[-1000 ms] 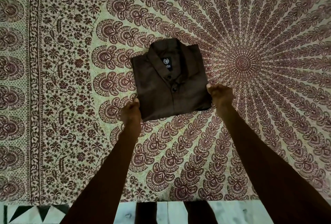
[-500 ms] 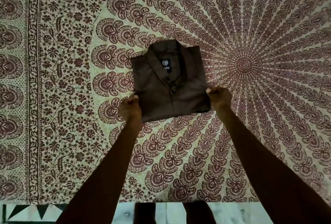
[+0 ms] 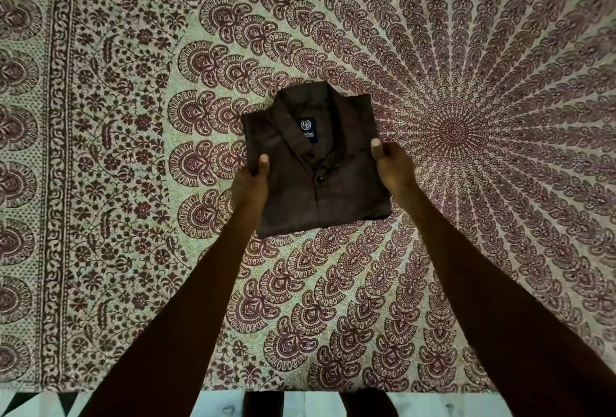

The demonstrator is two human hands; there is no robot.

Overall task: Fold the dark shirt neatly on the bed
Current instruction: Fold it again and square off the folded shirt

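The dark brown shirt [image 3: 316, 179] is folded into a compact rectangle, collar and black label facing up, buttons down the middle. It sits over the patterned bedsheet [image 3: 333, 300]. My left hand [image 3: 251, 181] grips its left edge with the thumb on top. My right hand [image 3: 393, 166] grips its right edge the same way, thumb pressed on the fabric. The fingers of both hands are hidden under the shirt. I cannot tell whether the shirt rests on the sheet or is lifted slightly off it.
The sheet has a maroon mandala print centred to the right [image 3: 453, 131] and a floral border on the left [image 3: 56, 183]. The bed's near edge runs along the bottom, with tiled floor [image 3: 300, 406] beyond it.
Both hands moved from the shirt's near corners up along its sides and now hold it with thumbs on top. The shirt sits a little closer to me.
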